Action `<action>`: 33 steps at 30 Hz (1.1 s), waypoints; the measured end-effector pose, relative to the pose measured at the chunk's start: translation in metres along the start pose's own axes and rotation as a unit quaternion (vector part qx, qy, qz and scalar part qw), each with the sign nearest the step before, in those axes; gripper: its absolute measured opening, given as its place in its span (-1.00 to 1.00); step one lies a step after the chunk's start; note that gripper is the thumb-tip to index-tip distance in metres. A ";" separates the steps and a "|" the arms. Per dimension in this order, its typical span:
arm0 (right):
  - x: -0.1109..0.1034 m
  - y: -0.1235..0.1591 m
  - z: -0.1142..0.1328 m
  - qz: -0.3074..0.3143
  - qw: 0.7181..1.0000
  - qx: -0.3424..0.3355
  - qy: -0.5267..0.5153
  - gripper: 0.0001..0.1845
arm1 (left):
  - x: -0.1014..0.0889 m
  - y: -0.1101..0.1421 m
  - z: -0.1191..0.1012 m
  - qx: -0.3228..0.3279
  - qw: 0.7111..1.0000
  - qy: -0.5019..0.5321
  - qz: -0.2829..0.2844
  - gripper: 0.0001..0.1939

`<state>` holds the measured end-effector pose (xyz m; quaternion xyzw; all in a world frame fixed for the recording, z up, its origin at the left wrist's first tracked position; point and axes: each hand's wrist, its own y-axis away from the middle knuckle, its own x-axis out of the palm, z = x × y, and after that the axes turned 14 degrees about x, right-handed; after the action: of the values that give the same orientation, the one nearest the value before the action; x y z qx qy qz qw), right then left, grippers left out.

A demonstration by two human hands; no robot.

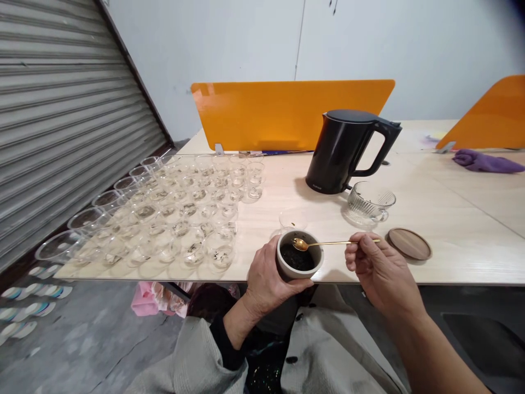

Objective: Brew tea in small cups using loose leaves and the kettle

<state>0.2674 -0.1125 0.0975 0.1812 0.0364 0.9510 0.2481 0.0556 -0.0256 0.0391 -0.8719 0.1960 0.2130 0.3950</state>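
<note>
My left hand (268, 276) is wrapped round a pale ceramic jar (301, 273) at the table's front edge. Dark loose tea leaves (295, 258) lie inside it. Between the thumb and fingers of my right hand (383, 268) is the handle of a small gold spoon (301, 244), its bowl over the jar's mouth. A few dark bits seem to be in the spoon. Just behind the jar stands a clear plastic cup (292, 219), partly hidden by it. A round wooden lid (409, 244) lies flat on the table to the right of my right hand.
Many clear cups (188, 210) with dark leaf bits in them fill the left of the table. A black electric kettle (334, 153) and a ribbed glass cup (369, 202) stand back right. Behind are orange dividers (262, 115); a purple cloth (486, 162) lies far right.
</note>
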 end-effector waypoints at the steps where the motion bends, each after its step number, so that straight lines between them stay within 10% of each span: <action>1: 0.000 -0.001 0.000 -0.004 1.000 0.012 -0.018 -0.77 | 0.000 0.000 0.000 0.001 1.000 0.000 0.000 0.04; 19: 0.000 -0.007 0.005 -0.012 0.992 0.084 -0.096 -0.74 | 0.003 -0.002 0.000 0.020 1.000 0.003 -0.018 0.05; 28: 0.011 -0.022 0.029 -0.053 0.987 -0.153 0.009 -0.85 | 0.004 -0.002 0.001 0.022 0.999 0.004 -0.024 0.05; 33: 0.021 -0.029 0.024 -0.035 0.930 -0.220 0.292 -0.78 | 0.003 -0.002 0.000 0.031 0.999 -0.001 -0.025 0.05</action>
<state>0.2721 -0.0772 0.1220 -0.1653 -0.0968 0.9365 0.2936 0.0593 -0.0246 0.0389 -0.8636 0.1802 0.1975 0.4274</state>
